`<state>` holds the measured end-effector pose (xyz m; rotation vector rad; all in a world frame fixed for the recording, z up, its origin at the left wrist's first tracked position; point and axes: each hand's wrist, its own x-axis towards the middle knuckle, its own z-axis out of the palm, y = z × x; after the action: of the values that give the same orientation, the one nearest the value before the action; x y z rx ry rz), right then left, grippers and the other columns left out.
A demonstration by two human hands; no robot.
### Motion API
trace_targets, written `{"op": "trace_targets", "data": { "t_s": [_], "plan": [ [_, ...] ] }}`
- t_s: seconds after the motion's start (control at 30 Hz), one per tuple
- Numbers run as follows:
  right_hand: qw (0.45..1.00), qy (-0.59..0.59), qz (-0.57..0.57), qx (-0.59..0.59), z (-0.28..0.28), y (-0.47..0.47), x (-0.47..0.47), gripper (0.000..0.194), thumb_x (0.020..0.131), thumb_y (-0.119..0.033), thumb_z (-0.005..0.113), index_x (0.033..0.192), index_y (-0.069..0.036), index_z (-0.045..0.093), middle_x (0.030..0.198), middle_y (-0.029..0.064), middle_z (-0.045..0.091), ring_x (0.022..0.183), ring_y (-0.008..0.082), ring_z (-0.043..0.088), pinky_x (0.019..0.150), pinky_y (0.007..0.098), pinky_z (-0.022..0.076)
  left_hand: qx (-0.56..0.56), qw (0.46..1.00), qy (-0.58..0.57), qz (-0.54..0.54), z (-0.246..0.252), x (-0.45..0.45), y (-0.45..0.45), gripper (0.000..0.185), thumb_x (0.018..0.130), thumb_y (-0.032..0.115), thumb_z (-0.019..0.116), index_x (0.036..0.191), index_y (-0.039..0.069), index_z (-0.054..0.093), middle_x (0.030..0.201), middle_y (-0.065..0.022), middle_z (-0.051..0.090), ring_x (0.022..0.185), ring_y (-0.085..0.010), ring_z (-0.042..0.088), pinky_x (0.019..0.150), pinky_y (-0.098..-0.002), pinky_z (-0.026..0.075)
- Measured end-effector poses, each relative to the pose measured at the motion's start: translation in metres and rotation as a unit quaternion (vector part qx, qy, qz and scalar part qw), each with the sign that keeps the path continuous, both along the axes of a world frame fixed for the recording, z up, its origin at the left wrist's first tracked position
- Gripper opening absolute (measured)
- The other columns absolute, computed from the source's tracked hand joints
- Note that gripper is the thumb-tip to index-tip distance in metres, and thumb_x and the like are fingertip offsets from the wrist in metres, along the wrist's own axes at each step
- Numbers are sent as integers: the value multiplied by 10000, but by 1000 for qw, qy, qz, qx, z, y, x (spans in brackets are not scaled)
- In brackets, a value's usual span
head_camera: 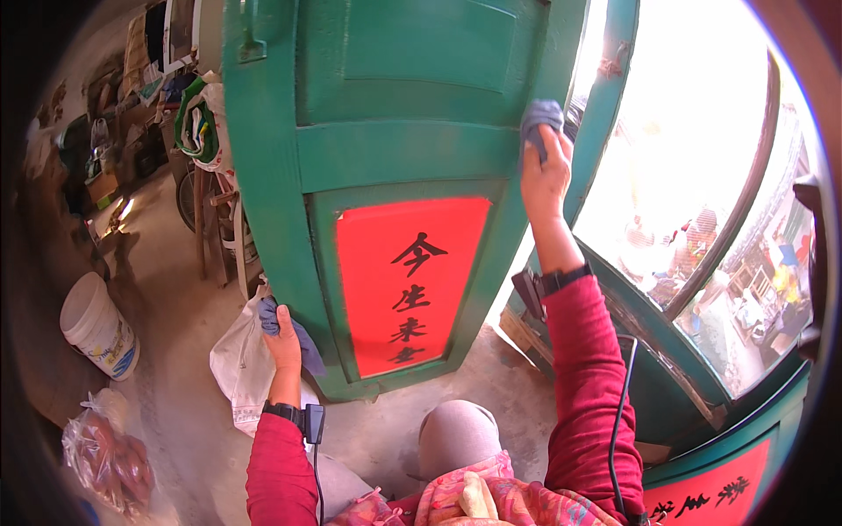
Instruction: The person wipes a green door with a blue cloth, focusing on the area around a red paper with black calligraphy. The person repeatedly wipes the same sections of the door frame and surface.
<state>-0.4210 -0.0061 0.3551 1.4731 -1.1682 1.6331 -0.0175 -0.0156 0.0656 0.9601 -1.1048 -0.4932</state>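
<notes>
A green panelled wooden door stands before me, with a red paper sheet bearing black brush writing on its lower panel. My right hand presses a blue-grey cloth to the door's right stile, near the hinge side. Lower on the left, my left hand grips another blue-grey cloth at the door's left edge. Black straps with small devices sit on both wrists, and a cable runs along each sleeve.
On the left floor stand a white plastic bucket and a clear plastic bag of reddish items. Behind the door's left edge hangs a whitish sack. A green window frame and a second green door leaf flank my right.
</notes>
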Motion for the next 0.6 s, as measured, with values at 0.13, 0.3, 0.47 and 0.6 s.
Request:
{"op": "trace_targets", "data": {
  "t_s": [0.13,0.3,0.47,0.6],
  "plan": [
    [998,-44,-35,20,62,-11,41,354,814,-72,604,1166,-118,603,1236,178,485,1046,356,555,888,387,456,30,999,14,28,3,-4,3,526,922,440,540,1215,3,547,1142,-84,613,1038,-194,561,925,-318,408],
    [998,23,-49,-12,90,-12,111,420,758,-86,619,1143,-253,609,1289,124,448,1005,356,585,812,416,505,39,997,25,56,14,-10,11,554,885,511,564,1151,27,596,1028,-77,653,961,-207,597,882,-317,432],
    [981,194,-3,7,92,-2,203,394,722,-53,612,1066,-242,646,1256,92,460,966,302,591,781,396,522,68,996,12,60,21,-8,19,537,874,510,581,1099,23,614,957,-75,653,886,-211,602,820,-337,449],
    [969,245,-40,5,104,1,215,375,747,-88,613,1072,-268,663,1238,69,495,982,259,603,778,374,529,67,996,35,53,23,-10,20,519,872,492,595,1085,20,624,936,-80,656,861,-204,605,802,-330,455]
  ]
}}
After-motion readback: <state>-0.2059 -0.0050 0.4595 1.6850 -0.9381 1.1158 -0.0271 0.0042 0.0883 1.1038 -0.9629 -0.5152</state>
